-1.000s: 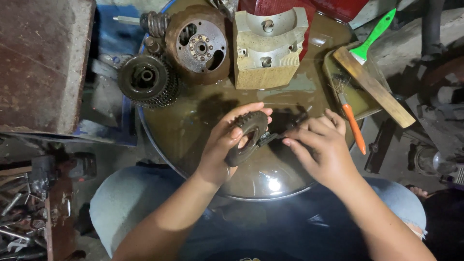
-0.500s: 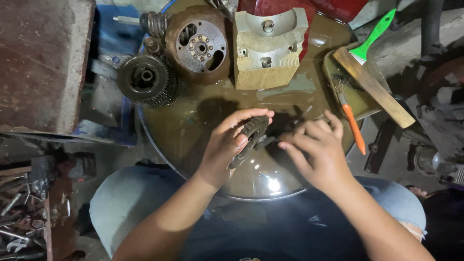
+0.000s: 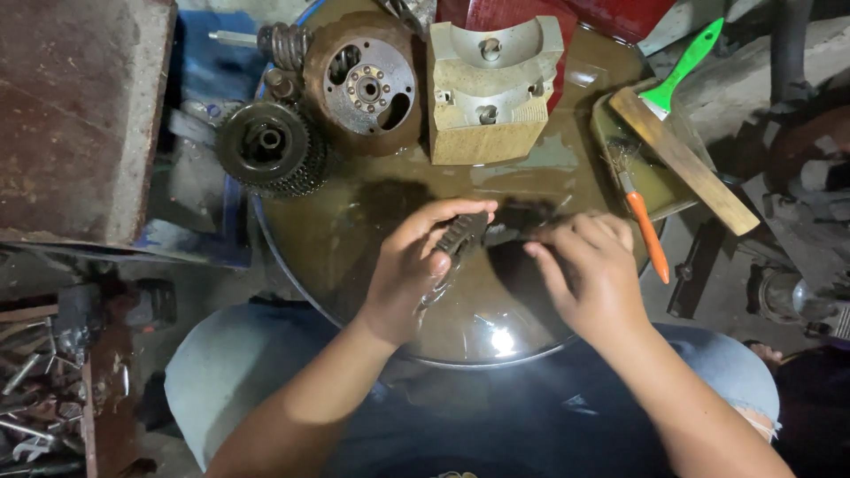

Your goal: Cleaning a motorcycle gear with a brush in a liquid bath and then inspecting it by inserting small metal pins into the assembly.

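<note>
Dim workshop floor, seen from above: a round, oil-wet metal drum top (image 3: 354, 221) serves as the bench, set between the seated person's knees. Left hand (image 3: 412, 274) is closed around a small dark toothed gear (image 3: 462, 235), thumb and fingers wrapped about its rim, holding it just above the oily surface near the middle of the drum top. Right hand (image 3: 591, 274) pinches a dark, slender part (image 3: 518, 226) at the gear's right side, fingertips curled over it; what exactly this part is cannot be told, as it is small and shadowed.

Compared with the view one second ago, the gear is turned further on edge, so that its teeth rather than its face show toward the camera, and the right hand has moved up and closer, its fingers now meeting the gear where earlier they lay lower and slightly apart. Judged from this, the two parts are being brought together or worked against each other by hand, with the work in mid-course.

Behind the hands lie a rusty round rotor (image 3: 363, 84), a larger black gear cluster (image 3: 270, 146), a pale metal casting block (image 3: 491, 88), an orange-handled brush (image 3: 642, 226) and a green-handled brush (image 3: 686, 66) at a small tray (image 3: 611, 119).
</note>
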